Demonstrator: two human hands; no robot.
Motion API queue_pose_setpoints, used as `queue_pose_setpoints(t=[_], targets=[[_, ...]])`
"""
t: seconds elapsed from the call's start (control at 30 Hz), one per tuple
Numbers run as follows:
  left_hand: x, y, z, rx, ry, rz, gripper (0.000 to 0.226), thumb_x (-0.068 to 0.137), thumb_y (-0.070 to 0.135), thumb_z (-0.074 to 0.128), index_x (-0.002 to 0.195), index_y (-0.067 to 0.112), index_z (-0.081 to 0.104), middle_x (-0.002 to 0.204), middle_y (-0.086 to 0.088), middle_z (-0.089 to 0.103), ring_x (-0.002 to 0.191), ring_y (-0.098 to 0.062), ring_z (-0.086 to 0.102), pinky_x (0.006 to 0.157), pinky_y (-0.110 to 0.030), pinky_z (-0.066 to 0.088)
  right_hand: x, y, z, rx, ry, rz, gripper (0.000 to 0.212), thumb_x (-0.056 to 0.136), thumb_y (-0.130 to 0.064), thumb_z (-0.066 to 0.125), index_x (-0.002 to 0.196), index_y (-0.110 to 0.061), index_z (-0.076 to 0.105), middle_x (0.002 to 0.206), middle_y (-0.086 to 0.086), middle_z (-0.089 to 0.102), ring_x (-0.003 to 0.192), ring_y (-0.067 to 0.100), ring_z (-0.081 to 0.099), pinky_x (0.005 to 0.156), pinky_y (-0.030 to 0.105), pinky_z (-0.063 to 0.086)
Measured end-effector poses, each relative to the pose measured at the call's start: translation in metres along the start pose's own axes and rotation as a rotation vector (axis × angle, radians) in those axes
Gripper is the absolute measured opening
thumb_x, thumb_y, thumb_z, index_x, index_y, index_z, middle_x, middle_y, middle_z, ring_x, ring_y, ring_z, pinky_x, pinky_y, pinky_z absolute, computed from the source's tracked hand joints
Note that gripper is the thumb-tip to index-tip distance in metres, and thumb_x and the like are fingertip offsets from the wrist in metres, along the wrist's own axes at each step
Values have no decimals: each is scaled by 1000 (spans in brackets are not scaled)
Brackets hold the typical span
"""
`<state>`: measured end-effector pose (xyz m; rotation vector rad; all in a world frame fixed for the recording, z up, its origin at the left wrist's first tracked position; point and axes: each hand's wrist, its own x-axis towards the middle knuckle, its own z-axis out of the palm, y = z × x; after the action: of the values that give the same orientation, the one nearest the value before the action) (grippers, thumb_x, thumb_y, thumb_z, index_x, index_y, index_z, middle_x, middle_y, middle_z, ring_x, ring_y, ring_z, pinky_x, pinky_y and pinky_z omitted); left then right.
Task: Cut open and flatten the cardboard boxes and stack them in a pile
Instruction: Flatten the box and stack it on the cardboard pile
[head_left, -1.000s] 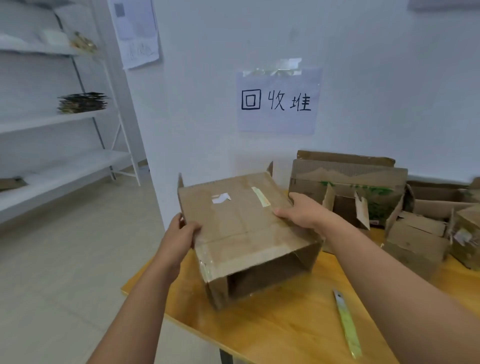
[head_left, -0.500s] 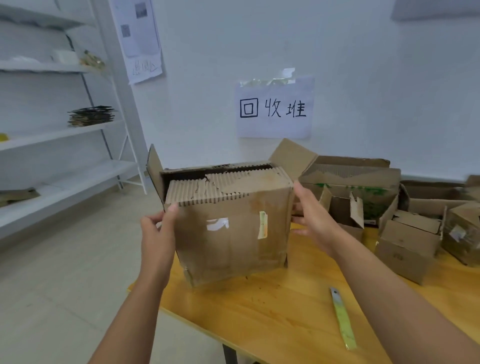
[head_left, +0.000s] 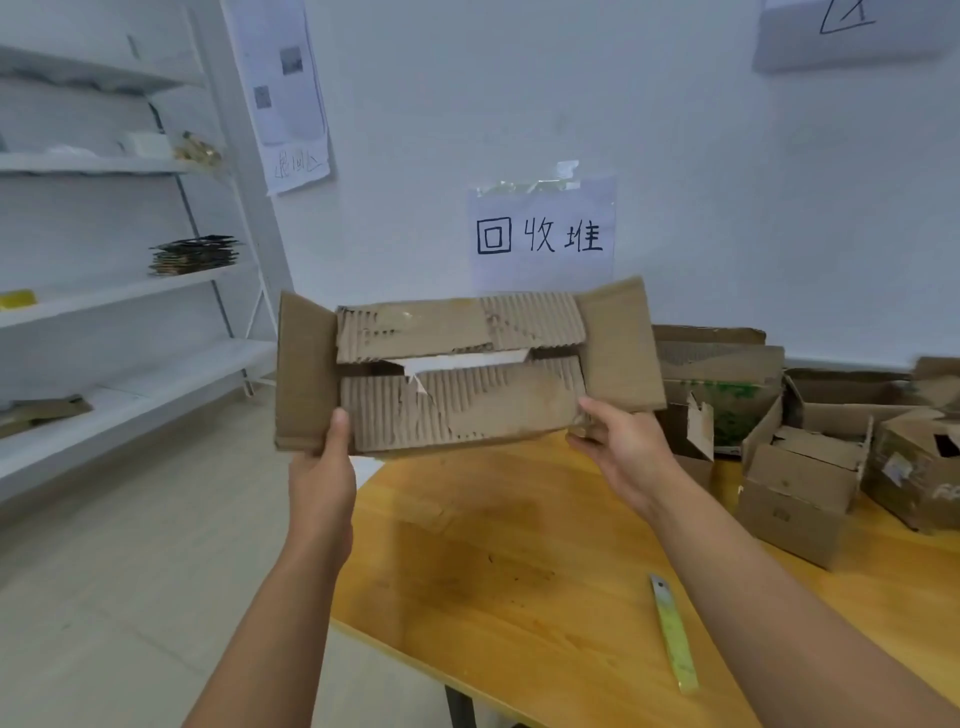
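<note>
Your wooden table (head_left: 545, 597) fills the lower right, its near corner under your forearms. Above its left edge you hold the cardboard box (head_left: 457, 374) in the air, end-on toward you, so you look at its four flaps: two torn, ribbed ones meeting across the middle with a gap between them, and a smooth one splayed out at each side. More boxes (head_left: 800, 467) crowd the table's far right against the wall, well apart from the one you hold. Your left hand (head_left: 322, 478) grips the lower left corner, thumb pressed flat on the left flap; its fingers are hidden behind. Your right hand (head_left: 623, 452) pinches the lower right corner, fingers curled under the edge. A yellow-green cutter (head_left: 674, 634) lies on the table near your right forearm.
</note>
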<state>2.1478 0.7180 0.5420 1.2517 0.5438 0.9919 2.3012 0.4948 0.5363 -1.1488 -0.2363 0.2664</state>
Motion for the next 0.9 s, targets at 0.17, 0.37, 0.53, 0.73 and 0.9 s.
queue_pose_setpoints(t=[0.17, 0.37, 0.53, 0.73, 0.9], targets=[[-10, -24, -10, -244, 119, -180, 35, 94, 41, 62, 126, 30, 50, 117, 8, 60, 115, -16, 57, 96, -38, 50, -12, 32, -16, 178, -52, 118, 37, 98, -42, 52, 133, -30, 55, 130, 9, 63, 121, 32, 56, 94, 49, 46], [-16, -54, -31, 95, 159, -140, 54, 93, 37, 65, 138, 16, 46, 124, -2, 58, 115, -23, 57, 102, -42, 47, -13, 41, -22, -148, -44, 113, 65, 93, -62, 46, 150, -31, 36, 148, 2, 48, 131, 27, 47, 111, 51, 36], [-31, -55, -29, 57, 133, -112, 35, 95, 38, 61, 124, 23, 49, 108, 7, 58, 108, -17, 58, 95, -36, 48, -27, 53, -24, -435, 68, 84, 88, 80, -74, 58, 148, -21, 40, 139, -7, 51, 123, 20, 54, 109, 47, 42], [-26, -59, -30, -291, 316, -298, 66, 84, 45, 73, 136, 17, 42, 132, 0, 56, 117, -18, 57, 91, -43, 56, -41, 62, -17, 29, 166, 86, 20, 94, -42, 62, 110, -31, 59, 115, 1, 68, 105, 21, 66, 83, 40, 58], [-24, -59, -27, -295, 337, -351, 56, 84, 33, 77, 126, 14, 45, 127, -4, 57, 112, -18, 58, 91, -44, 56, -42, 68, -3, 131, 285, 113, 31, 85, -36, 75, 112, -28, 60, 118, 1, 66, 110, 22, 63, 85, 42, 57]])
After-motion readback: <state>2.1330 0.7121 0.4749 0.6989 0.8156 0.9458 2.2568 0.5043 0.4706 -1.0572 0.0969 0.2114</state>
